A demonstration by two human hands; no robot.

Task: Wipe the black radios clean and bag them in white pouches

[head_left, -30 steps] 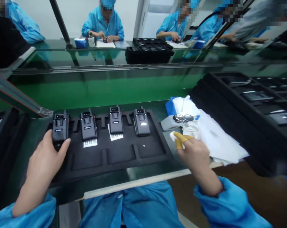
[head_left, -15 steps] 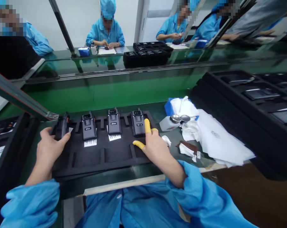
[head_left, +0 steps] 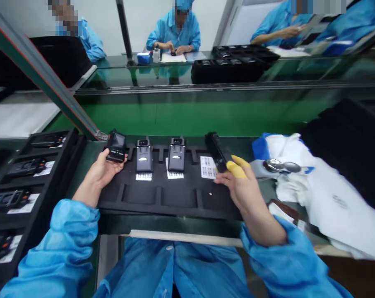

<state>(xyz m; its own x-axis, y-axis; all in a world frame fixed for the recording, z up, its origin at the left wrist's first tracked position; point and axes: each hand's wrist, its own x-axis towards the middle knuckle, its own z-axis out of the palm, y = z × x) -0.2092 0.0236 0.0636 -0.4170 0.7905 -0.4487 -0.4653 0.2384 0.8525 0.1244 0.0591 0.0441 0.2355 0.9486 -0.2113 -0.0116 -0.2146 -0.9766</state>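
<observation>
A black handheld radio (head_left: 116, 145) is held in my left hand (head_left: 104, 171), its screen side facing up, over the left end of a black foam tray (head_left: 175, 196). My right hand (head_left: 245, 182), with yellow finger cots, grips another handheld radio (head_left: 217, 151), tilted on its side above the tray's right part. Under that one lies a white label sheet (head_left: 208, 167). Between my hands, a third radio (head_left: 144, 156) and one more radio (head_left: 176, 155) lie back side up in the tray, label sheets showing beneath their lower ends.
At the left stands another foam tray (head_left: 22, 182) with several radios and labels. To the right are a tissue box (head_left: 259, 145), a bottle with a metal cap (head_left: 272, 165), crumpled tissues and a white bag (head_left: 345, 203). Co-workers in blue sit across the green bench.
My left hand has turned its radio from edge-on to screen up. My right hand has closed on the rightmost radio and lifted it, uncovering its label sheet. The view has swung left.
</observation>
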